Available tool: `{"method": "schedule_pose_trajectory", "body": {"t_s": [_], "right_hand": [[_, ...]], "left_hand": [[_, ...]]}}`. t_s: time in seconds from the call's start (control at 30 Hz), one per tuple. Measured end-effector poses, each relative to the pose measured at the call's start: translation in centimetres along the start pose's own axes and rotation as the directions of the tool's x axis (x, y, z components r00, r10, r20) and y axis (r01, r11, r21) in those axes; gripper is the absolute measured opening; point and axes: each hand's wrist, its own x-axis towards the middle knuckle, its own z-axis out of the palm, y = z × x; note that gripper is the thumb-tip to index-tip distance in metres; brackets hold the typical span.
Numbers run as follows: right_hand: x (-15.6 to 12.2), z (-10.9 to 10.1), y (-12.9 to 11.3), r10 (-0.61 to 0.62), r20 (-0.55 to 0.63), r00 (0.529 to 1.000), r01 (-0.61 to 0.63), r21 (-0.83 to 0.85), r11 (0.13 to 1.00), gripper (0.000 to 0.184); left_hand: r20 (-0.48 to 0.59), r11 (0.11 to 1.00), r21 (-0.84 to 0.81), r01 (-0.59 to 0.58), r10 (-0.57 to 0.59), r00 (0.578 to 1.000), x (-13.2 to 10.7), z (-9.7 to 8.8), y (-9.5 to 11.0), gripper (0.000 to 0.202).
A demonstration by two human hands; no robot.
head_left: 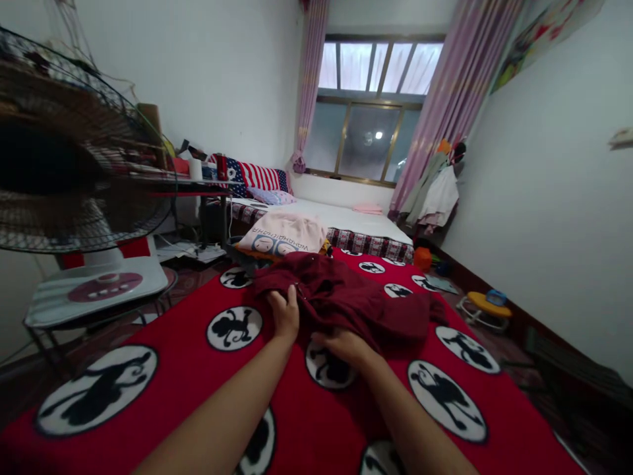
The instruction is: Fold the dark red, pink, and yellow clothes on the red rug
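Between white walls (198, 86), red bedding (319, 425) bears maroon clothing (346, 297).

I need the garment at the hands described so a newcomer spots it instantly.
Find the red, oval-patterned blanket filling the foreground. On it, at the left hand and right hand, lies the crumpled garment. Dark maroon sets it apart from the bright blanket and pale pink printed cloth behind.

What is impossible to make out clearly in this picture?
1. Left hand, head view: some fingertips are hidden by the dark red garment.
2. Right hand, head view: its grip is unclear; the hand itself covers part of it.
3. The garment's full shape, head view: hidden by its own folds.
4. Fan, head view: cut off by the left edge, blades blurred.
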Motion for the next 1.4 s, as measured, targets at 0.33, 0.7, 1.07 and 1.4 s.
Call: {"method": "schedule_pose_trajectory", "body": {"t_s": [0.33, 0.7, 1.07, 1.4], "right_hand": [[2.2, -2.4, -3.2, -0.232, -0.189, 0.954, 0.175, -0.276, 0.945, 0.048], [2.7, -5.4, 1.4, -0.185, -0.248, 0.951, -0.010, -0.624, 0.781, 0.015], [4.2, -9.4, -3.3, -0.239, -0.664, 0.708, 0.281, -0.046, 0.959, 0.022], [2.9, -0.2, 1.5, -0.092, -0.006, 0.996, 0.054, -0.765, 0.641, 0.074]], "left_hand": [[-0.308, 0.996, 0.086, -0.034, 0.059, 0.950, 3.3, -2.8, -0.7, 0.068], [-0.113, 0.922, 0.235, -0.307, 0.340, 0.934, 2.4, -1.9, -0.7, 0.073], [-0.126, 0.954, 0.167, -0.248, 0.271, 0.954, 2.8, -1.3, -1.3, 0.065], [-0.114, 0.954, 0.109, -0.278, 0.289, 0.950, 3.0, -1.2, -1.7, 0.058]]}}
